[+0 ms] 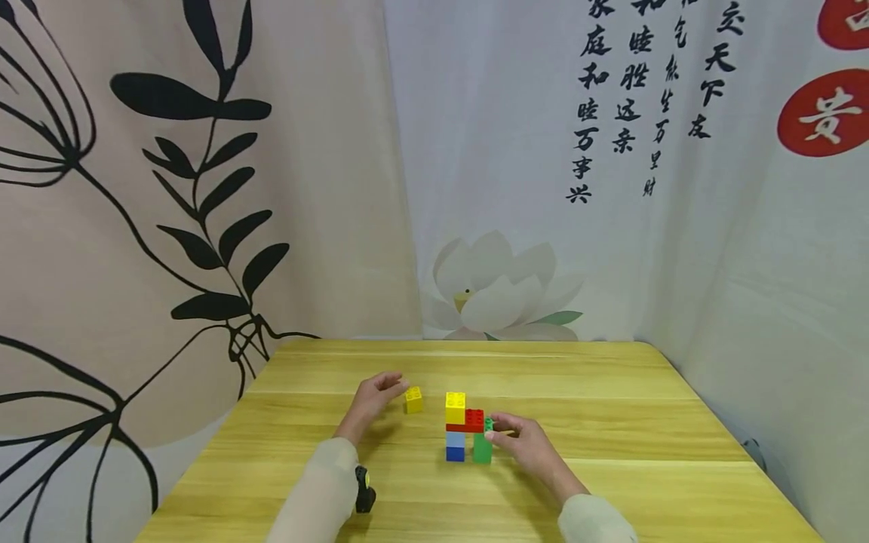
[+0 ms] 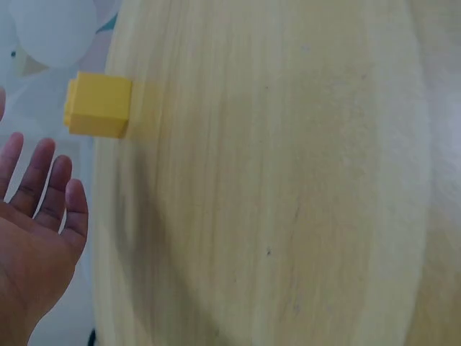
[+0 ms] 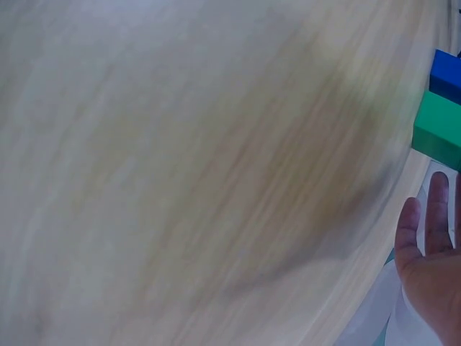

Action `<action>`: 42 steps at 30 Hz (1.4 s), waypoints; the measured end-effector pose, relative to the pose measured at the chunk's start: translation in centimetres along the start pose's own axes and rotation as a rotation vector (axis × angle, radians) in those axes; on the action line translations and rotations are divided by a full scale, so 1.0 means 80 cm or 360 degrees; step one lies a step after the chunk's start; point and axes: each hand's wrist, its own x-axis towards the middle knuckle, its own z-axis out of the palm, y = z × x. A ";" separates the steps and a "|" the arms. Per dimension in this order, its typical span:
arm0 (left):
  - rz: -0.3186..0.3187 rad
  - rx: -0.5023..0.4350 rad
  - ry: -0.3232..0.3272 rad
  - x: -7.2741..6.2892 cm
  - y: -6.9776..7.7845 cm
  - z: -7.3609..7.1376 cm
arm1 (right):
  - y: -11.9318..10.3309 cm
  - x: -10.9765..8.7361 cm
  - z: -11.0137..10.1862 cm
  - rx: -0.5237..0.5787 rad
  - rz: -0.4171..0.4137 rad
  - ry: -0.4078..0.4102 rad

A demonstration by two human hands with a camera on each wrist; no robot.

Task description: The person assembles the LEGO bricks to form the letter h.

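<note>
My left hand (image 1: 376,400) reaches out beside a loose yellow toy brick (image 1: 413,400), its fingers extended. In the left wrist view, the visible fingers lie apart from that brick (image 2: 99,105). To the right stands a small brick structure: a yellow brick (image 1: 455,408) on the left end of a red brick (image 1: 474,420), over a light-blue and blue column (image 1: 455,446) and a green block (image 1: 483,449). With thumb in front and a finger behind, my right hand (image 1: 529,446) pinches the green block's right side. Its other fingers (image 3: 436,213) are straight; thumb and forefinger are outside the right wrist view.
A wooden table (image 1: 611,422) carries everything. Printed curtains (image 1: 326,166) hang behind its far edge. A black strap-like device (image 1: 364,490) is on my left wrist. A dark blue brick (image 3: 448,76) shows beyond the green block in the right wrist view.
</note>
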 end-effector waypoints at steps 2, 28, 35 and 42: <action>-0.0018 0.0023 0.0002 0.002 -0.004 0.002 | 0.000 0.000 0.000 0.0003 0.0003 -0.0003; -0.0103 0.0187 -0.0064 0.017 -0.025 0.018 | 0.000 0.001 -0.002 0.0028 0.0036 -0.0003; -0.0050 0.0246 -0.0027 0.015 -0.028 0.021 | 0.000 0.000 -0.002 0.0032 0.0033 -0.0011; -0.0071 0.0280 -0.0019 0.015 -0.025 0.021 | 0.003 0.002 -0.002 0.0009 0.0038 -0.0005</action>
